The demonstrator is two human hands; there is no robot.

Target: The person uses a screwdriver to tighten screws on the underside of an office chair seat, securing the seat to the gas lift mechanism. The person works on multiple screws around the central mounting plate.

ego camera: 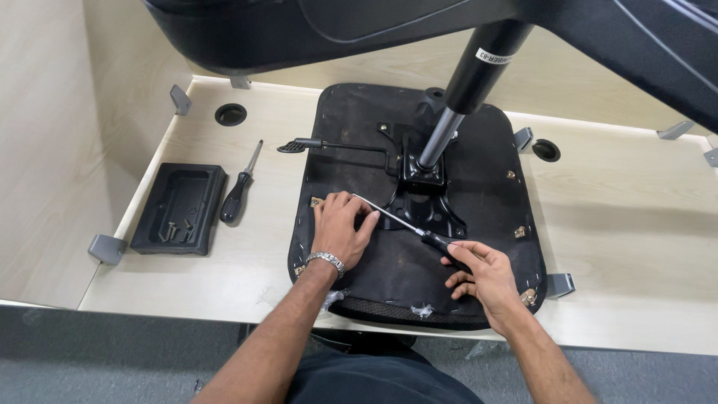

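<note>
At far left on the pale wooden desk (pixel 643 202) lies a shallow black tray (pixel 179 209) holding a few loose screws (pixel 173 231), and just beside it a spare black-handled screwdriver (pixel 239 187), untouched. Toward the centre, an upturned black seat base (pixel 359 120) rests flat, its underside up, with a lever (pixel 329 144) projecting leftward from the black metal mechanism plate (pixel 422 202) and a gas-lift column (pixel 467 82) rising from that plate. The left hand (pixel 340 228), wearing a metal bracelet (pixel 325 260), presses on the seat underside near its left edge, fingertips pinched around the tip of a long screwdriver (pixel 407 224), apparently steadying it over a fastener that is hidden. Further right, the right hand (pixel 479 273) has its grip closed around that screwdriver's black handle, the shaft slanting up-left across the plate. By appearance, the step in hand is seating the tip at a fixing point; the next move would call for keeping the shaft aligned while turning. Small brass fittings (pixel 520 232) dot the seat's right edge.
</note>
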